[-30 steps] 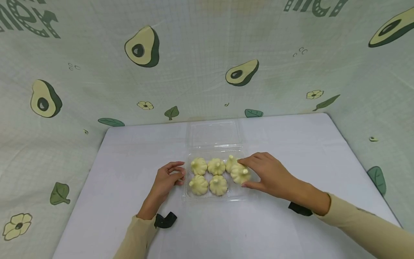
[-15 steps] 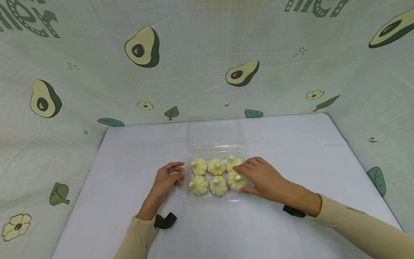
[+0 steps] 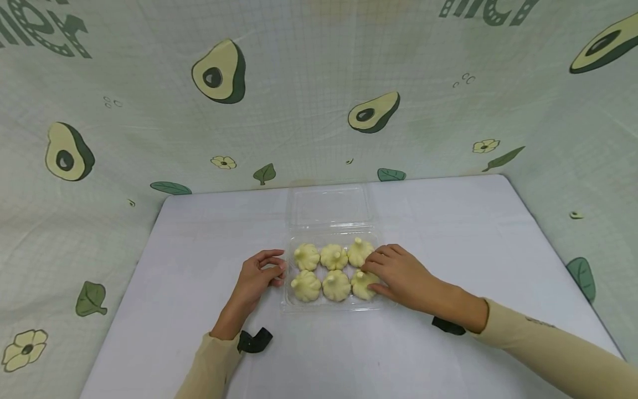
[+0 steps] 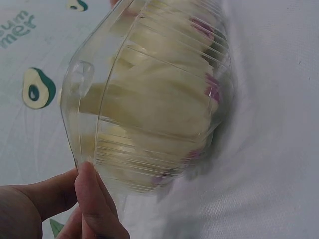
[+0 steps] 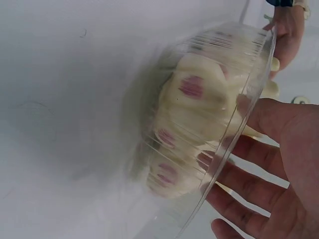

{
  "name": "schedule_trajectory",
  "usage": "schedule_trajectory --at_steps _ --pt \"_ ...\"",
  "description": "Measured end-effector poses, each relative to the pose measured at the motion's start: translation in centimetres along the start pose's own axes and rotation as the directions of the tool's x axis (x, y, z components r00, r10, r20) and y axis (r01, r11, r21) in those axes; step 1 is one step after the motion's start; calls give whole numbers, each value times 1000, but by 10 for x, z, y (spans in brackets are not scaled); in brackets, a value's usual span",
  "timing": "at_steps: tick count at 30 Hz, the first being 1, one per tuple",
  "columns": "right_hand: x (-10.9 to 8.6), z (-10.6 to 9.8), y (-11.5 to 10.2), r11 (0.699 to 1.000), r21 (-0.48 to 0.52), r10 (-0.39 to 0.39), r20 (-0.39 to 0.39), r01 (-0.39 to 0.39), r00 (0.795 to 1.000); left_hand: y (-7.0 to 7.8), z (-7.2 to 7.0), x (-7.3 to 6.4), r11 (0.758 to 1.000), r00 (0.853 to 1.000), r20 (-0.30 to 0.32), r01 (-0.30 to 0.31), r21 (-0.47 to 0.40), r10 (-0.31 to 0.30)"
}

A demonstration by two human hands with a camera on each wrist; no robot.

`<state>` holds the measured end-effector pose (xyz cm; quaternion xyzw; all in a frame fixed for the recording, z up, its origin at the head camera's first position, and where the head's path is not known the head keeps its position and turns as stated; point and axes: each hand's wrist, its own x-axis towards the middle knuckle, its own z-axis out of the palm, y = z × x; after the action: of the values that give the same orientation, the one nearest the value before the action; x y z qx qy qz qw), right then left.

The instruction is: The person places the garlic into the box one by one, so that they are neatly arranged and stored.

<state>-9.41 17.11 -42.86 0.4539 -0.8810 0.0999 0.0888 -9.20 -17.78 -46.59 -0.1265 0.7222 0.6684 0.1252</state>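
A clear plastic clamshell box (image 3: 319,308) with two rows of pale garlic bulbs (image 3: 336,286) sits in the middle of the table. My left hand (image 3: 260,275) pinches the box's left rim; in the left wrist view its thumb (image 4: 88,181) lies on the plastic edge. My right hand (image 3: 401,274) reaches over the right rim, thumb and fingers about the front right garlic bulb (image 3: 361,285), which stands in its place in the front row. In the right wrist view, the thumb and fingertips are inside the rim against bulbs with purple-marked bases (image 5: 192,87).
The box's clear lid (image 3: 330,206) lies folded back behind it. A white cloth covers the table (image 3: 199,233). An avocado-print curtain (image 3: 299,83) rises along the back and sides. Black straps (image 3: 255,339) sit at both wrists.
My right hand has lowered a garlic bulb leftward and toward me into the front right place, its fingers still about it. My left hand has stayed at the rim.
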Motion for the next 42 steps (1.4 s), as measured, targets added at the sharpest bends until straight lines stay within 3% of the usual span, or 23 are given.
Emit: schedule_trajectory --at_steps 16,23,28,33,37,42 --pt "-1 6 0 1000 -10 3 -3 -3 1000 -1 -1 1 1000 1000 2 -3 -2 3" --pt "0 -1 4 993 54 103 -47 -100 994 -2 0 1 1000 1000 4 -10 1 10" --pt "2 -7 17 977 68 211 -123 -204 970 -1 0 1 1000 1000 0 -7 -3 7" --pt "4 -9 33 941 79 339 -164 -330 927 -1 0 1 1000 1000 2 -1 -10 1" --pt "6 -7 45 905 103 425 -158 -413 891 0 0 2 1000 1000 5 -2 -7 2" --pt "11 0 57 870 114 491 -101 -480 865 0 0 1 1000 1000 4 -5 -6 5"
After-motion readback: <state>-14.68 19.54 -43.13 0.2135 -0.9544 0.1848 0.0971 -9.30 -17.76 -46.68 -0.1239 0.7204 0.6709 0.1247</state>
